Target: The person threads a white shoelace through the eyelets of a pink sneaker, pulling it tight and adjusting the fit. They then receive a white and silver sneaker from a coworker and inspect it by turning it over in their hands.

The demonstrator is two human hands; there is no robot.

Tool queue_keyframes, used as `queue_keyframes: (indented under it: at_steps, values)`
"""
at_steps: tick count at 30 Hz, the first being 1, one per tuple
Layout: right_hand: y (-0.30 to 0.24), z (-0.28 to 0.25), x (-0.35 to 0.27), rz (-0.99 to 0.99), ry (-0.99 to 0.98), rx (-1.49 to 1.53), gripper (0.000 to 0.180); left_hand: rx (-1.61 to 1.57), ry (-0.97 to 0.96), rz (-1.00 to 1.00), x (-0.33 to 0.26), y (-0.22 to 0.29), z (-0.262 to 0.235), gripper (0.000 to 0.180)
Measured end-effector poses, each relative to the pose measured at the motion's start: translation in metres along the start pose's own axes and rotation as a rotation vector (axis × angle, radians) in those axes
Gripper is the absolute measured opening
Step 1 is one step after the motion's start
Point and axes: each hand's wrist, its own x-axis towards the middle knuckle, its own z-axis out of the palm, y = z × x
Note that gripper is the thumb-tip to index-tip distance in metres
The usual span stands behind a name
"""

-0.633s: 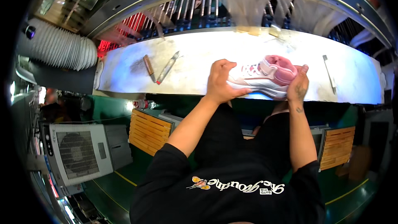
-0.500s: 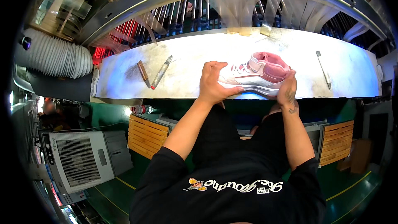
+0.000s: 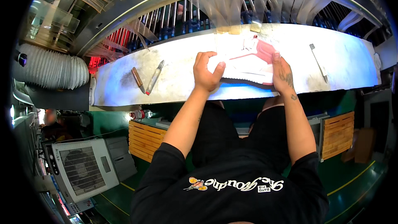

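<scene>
A pink and white sneaker (image 3: 251,67) is held between my two hands above the white worktop (image 3: 182,72), its toe to the left and its heel to the right. Around the toe end, my left hand (image 3: 207,71) is closed with the thumb on the side of the shoe. My right hand (image 3: 282,74) grips the heel, thumb up by the collar. Strong light washes out much of the upper. Left of my hands lie a brown-handled tool (image 3: 137,79) and a grey knife-like tool (image 3: 155,77) with a red end. A slim pen-like tool (image 3: 318,62) lies to the right.
Behind the worktop runs a roller conveyor (image 3: 166,20) with hanging clear plastic strips (image 3: 224,12) under a metal frame. A ribbed white duct (image 3: 54,67) stands at the left end. Below are an air cooler (image 3: 83,168), wooden slatted panels (image 3: 145,140) and a bottle (image 3: 141,114).
The sneaker has been lifted and tipped, so its side faces up more and its sole edge shows toward me. My left hand has shifted slightly left and up the toe.
</scene>
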Motion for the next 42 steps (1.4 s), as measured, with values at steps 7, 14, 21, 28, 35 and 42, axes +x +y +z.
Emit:
queue_keyframes:
  at_steps: [7, 14, 21, 28, 35, 42]
  values:
    - [-0.005, 0.002, -0.004, -0.066, 0.036, 0.031, 0.075, -0.075, 0.066, 0.039, -0.005, -0.011, 0.003, 0.044]
    - [-0.008, 0.001, -0.009, -0.048, 0.02, 0.084, 0.077, -0.118, 0.07, 0.069, -0.004, -0.014, 0.003, 0.042]
    - [0.0, 0.001, -0.004, -0.041, -0.034, 0.126, 0.075, -0.24, -0.043, -0.17, -0.009, -0.013, 0.0, 0.052]
    - [-0.025, -0.011, -0.037, -0.656, 0.017, -0.096, 0.052, -0.556, -0.123, -0.321, -0.003, -0.022, -0.012, 0.069]
    - [0.017, -0.007, -0.058, -0.892, 0.088, -0.211, 0.058, -0.279, 0.022, -0.14, -0.011, -0.024, 0.0, 0.052]
    - [0.049, 0.016, -0.098, -0.892, 0.093, -0.001, 0.019, -0.402, 0.106, -0.331, -0.016, -0.032, 0.01, 0.039]
